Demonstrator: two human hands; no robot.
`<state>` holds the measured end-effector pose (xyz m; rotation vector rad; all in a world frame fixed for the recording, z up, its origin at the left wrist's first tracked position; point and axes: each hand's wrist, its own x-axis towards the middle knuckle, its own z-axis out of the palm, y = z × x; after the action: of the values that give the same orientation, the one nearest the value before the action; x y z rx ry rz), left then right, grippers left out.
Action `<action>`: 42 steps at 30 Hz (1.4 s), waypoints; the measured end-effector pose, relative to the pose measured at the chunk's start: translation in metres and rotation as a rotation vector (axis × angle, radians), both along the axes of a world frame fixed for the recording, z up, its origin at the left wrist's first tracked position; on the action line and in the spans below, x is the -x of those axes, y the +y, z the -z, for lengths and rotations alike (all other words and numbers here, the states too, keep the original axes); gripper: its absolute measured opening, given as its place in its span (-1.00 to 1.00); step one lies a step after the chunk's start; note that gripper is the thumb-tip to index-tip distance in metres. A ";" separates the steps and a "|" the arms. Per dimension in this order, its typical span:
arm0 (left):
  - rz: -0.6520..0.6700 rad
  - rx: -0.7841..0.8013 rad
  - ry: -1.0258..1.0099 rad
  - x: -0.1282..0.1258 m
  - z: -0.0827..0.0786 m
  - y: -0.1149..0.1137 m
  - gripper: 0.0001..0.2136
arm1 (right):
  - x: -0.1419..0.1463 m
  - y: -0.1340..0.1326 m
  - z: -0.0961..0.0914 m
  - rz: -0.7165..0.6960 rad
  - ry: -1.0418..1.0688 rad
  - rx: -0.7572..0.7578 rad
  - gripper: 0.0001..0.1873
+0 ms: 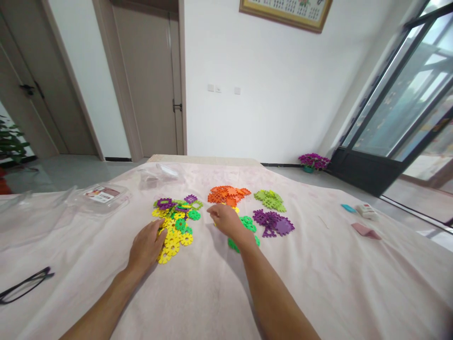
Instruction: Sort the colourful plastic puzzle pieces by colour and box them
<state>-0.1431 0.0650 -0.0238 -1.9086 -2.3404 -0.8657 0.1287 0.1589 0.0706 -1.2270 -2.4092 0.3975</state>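
My left hand [146, 243] rests at the left edge of a mixed pile, its fingers stretched out against the yellow plastic snowflake pieces [172, 246]. Green pieces [194, 215] and purple pieces [164, 203] lie further back in that pile. To the right, my right hand [226, 221] is closed with its fingertips together; whether a piece is between them I cannot make out. It partly covers a few yellow pieces and a group of green pieces [247, 223]. Just beyond it lies an orange pile [226, 193].
Right of my right hand are a purple pile [274, 222] and a light green pile [269, 200]. Clear plastic boxes [102, 196] and black glasses [26, 285] lie at left. A small white pack [367, 211], a blue item [348, 208] and a pink cloth [366, 231] lie far right.
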 end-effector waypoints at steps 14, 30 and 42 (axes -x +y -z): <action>-0.012 -0.035 0.001 -0.005 -0.006 -0.001 -0.56 | 0.068 -0.030 0.054 0.082 -0.102 0.010 -0.79; 0.001 0.033 -0.006 -0.004 -0.006 -0.002 -0.54 | 0.038 0.002 0.031 0.135 0.242 0.219 -0.87; -0.016 0.031 0.014 -0.003 -0.002 0.000 -0.55 | -0.080 0.034 -0.012 0.233 -0.056 0.315 -0.87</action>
<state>-0.1402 0.0652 -0.0216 -1.8980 -2.3719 -0.8169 0.2090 0.1926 0.0822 -1.6528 -2.2724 0.6981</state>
